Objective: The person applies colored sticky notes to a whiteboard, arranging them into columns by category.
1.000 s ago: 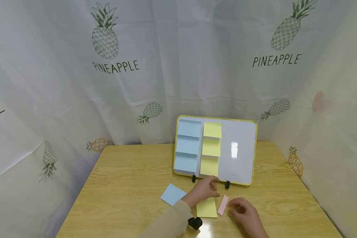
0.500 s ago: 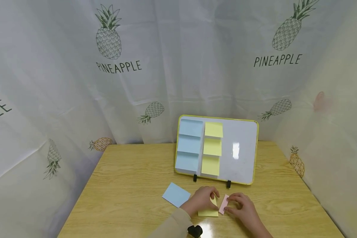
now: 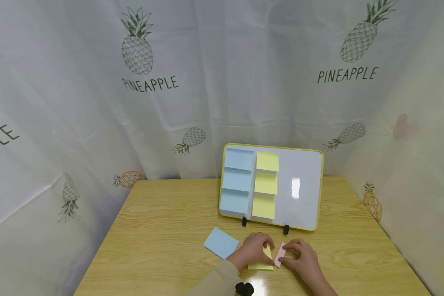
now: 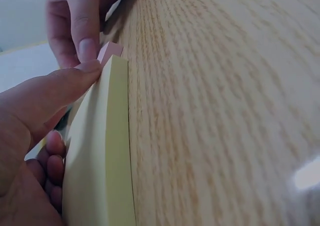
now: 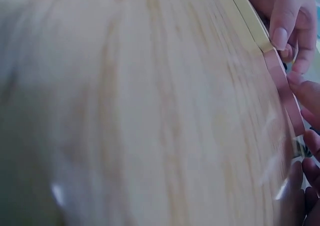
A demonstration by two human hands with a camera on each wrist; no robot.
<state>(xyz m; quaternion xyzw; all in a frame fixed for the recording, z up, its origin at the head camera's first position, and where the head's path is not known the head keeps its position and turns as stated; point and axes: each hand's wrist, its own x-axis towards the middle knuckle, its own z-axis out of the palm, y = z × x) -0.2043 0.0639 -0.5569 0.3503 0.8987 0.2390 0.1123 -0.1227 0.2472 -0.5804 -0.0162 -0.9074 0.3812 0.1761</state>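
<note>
A small pink sticky note pad (image 3: 280, 255) lies on the table against the right side of a yellow sticky note pad (image 3: 260, 266). My right hand (image 3: 304, 261) has thumb and index finger bent at the pink pad, one toward each end. My left hand (image 3: 254, 250) lies over the yellow pad and hides much of it. In the left wrist view, its thumb (image 4: 60, 88) stretches to the corner where the pink pad (image 4: 111, 50) meets the yellow pad (image 4: 119, 136), while the other fingers curl below. The right wrist view shows the pink pad's side (image 5: 282, 88) close to my right fingers.
A whiteboard (image 3: 299, 164) with a yellow frame stands behind on black feet (image 3: 286, 229). It bears columns of blue notes (image 3: 237, 180) and yellow notes (image 3: 265, 183). A blue pad (image 3: 221, 242) lies left of my left hand. Pineapple-print curtain (image 3: 222, 82) surrounds the wooden table (image 3: 163, 230).
My left hand has come down toward me onto the yellow pad, its thumb reaching the pink pad. My right hand has moved left, bringing its thumb and index finger to the pink pad.
</note>
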